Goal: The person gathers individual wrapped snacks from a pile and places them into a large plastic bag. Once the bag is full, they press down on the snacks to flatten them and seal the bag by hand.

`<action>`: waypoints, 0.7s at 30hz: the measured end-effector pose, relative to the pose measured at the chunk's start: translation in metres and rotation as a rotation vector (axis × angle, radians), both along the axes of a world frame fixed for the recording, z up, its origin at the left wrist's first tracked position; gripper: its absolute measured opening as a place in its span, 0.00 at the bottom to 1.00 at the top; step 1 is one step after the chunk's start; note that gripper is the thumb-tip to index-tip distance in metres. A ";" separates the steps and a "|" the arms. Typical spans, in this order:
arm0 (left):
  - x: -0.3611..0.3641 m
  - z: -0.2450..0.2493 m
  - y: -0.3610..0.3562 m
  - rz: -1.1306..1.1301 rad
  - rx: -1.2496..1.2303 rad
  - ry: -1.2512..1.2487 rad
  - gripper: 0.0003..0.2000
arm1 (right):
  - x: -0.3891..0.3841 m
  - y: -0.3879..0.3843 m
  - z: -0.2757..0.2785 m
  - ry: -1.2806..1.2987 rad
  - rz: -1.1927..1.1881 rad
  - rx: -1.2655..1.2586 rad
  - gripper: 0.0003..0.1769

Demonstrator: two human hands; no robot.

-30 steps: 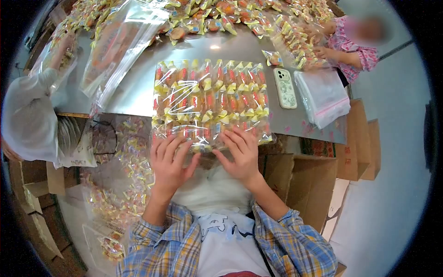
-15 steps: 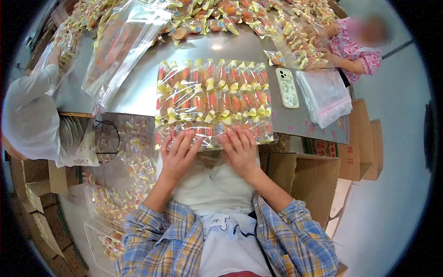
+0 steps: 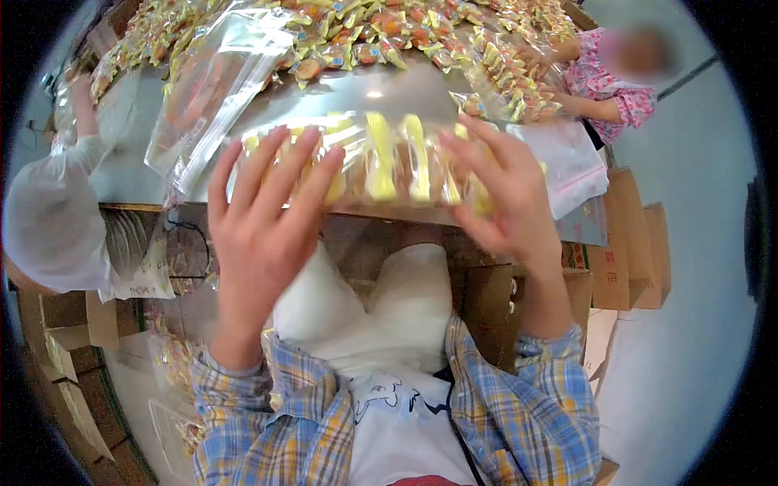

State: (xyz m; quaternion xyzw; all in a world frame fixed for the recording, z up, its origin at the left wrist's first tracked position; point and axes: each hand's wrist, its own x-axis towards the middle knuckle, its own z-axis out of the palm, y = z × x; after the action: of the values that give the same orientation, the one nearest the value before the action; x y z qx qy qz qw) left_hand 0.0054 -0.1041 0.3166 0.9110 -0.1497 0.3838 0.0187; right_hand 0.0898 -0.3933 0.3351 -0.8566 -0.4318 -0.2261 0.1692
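Both hands are on one filled snack bag (image 3: pixel 389 166), centre of frame, just above the middle. The bag is clear plastic, packed with yellow-wrapped pieces, motion-blurred. It is held up and tilted toward the camera over the near edge of the surface (image 3: pixel 405 85); can't tell if its bottom edge still touches.

Left hand (image 3: pixel 263 211) is left of centre, back of the hand to the camera, its fingers (image 3: pixel 312 166) splayed and pressed flat on the bag's left end. Right hand (image 3: pixel 502 194) is right of centre, fingers spread wide and clamped over the bag's right end. Both thumbs are hidden behind the bag. Plaid sleeves (image 3: pixel 527 405) sit at the bottom of the frame.

A stack of empty clear bags (image 3: pixel 215 81) lies slanted on the surface, upper left. A loose pile of wrapped snacks (image 3: pixel 365 32) runs along the top edge. A second stack of clear bags (image 3: pixel 575 158) sits at the right, just beside the right hand, partly covered by it.

One co-worker in a pink top (image 3: pixel 608 81) is at the upper right, hands in the snack pile. Another co-worker's white sleeve (image 3: pixel 49 211) is at the far left, that hand up at the upper left corner. Cardboard boxes (image 3: pixel 636 259) stand at mid right, below the surface edge, with more cardboard at the lower left.
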 end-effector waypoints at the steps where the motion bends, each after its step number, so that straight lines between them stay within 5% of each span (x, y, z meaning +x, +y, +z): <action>1: 0.021 -0.002 0.004 -0.021 -0.020 -0.031 0.21 | 0.014 0.003 0.004 -0.060 -0.010 -0.031 0.37; 4: 0.064 -0.001 0.022 -0.066 -0.078 -0.095 0.19 | 0.048 0.022 0.004 -0.225 -0.041 -0.106 0.29; 9: 0.097 0.033 0.030 -0.174 -0.220 -0.208 0.18 | 0.098 0.033 -0.006 -0.214 0.004 -0.065 0.33; 12: 0.139 0.012 0.033 -0.139 -0.119 0.001 0.23 | 0.131 0.048 -0.024 -0.283 -0.046 0.011 0.34; 16: 0.183 -0.044 0.049 -0.111 -0.012 -0.163 0.26 | 0.161 0.062 -0.040 -0.307 -0.104 0.090 0.29; 21: 0.184 -0.029 0.040 -0.111 -0.048 -0.140 0.25 | 0.173 0.066 -0.049 -0.399 -0.102 0.158 0.24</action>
State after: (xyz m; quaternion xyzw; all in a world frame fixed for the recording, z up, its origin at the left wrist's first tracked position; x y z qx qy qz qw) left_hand 0.1899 -0.0646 0.2874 0.8715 -0.1917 0.4484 0.0515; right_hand 0.2631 -0.3274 0.2859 -0.7997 -0.3937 -0.4326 0.1352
